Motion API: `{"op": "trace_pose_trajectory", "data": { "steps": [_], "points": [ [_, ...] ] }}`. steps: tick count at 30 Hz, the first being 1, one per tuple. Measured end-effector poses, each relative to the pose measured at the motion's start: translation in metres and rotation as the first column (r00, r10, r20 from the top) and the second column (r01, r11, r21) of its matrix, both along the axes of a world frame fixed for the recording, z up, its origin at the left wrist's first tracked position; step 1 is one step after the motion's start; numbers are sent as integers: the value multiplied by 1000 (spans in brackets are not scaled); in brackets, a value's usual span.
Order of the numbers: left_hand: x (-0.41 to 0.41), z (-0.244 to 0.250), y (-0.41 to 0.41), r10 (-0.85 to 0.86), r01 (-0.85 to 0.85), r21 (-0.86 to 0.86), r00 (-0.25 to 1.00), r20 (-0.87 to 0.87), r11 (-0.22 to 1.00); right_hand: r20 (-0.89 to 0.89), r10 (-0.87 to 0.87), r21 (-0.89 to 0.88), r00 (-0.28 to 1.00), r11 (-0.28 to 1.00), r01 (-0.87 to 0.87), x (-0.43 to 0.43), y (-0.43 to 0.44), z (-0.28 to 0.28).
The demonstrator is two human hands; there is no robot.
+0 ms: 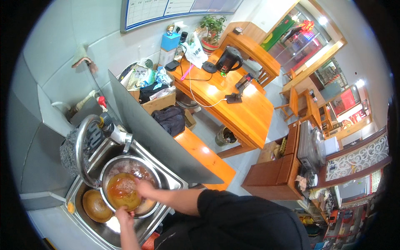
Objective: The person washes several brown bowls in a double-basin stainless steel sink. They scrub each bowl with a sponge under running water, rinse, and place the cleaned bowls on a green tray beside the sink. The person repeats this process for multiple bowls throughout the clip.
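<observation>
A large metal basin (158,175) stands in the stainless steel sink (179,182), with reddish-brown liquid and some foam in it. Inside the basin is a yellow-brown bowl (125,190) with liquid in it. My left hand (125,215) grips the bowl's near rim at the basin's edge. At the bowl's right side is my right hand (145,189), its fingers partly hidden, so its hold is unclear. A second brown bowl (97,206) lies in the sink left of the basin. The curved metal faucet (80,147) arches over the sink's left side.
A grey partition panel (162,150) rises along the sink's far side. Behind it are a wooden bench (207,156), a cardboard box (161,101) of bags and a wooden table (250,125) bearing a black kettle (229,59). A yellow sponge (71,207) sits on the sink's left edge.
</observation>
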State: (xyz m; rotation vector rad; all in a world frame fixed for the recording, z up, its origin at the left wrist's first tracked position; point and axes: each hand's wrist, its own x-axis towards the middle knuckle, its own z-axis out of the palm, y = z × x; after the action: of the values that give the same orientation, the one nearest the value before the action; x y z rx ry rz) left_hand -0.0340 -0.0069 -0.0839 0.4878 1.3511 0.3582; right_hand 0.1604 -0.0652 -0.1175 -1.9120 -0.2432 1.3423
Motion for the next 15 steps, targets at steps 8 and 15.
{"op": "trace_pose_trajectory", "data": {
  "steps": [8, 15],
  "points": [
    [-17, 6, 8, -79, 80, 18, 996, -37, 997, -134, 156, -45, 979, 986, -163, 11, 11, 24],
    [20, 5, -40, 226, -218, -100, 971, 81, 971, 367, 95, -54, 925, 995, -80, -54, -15, -53]
  ]
}}
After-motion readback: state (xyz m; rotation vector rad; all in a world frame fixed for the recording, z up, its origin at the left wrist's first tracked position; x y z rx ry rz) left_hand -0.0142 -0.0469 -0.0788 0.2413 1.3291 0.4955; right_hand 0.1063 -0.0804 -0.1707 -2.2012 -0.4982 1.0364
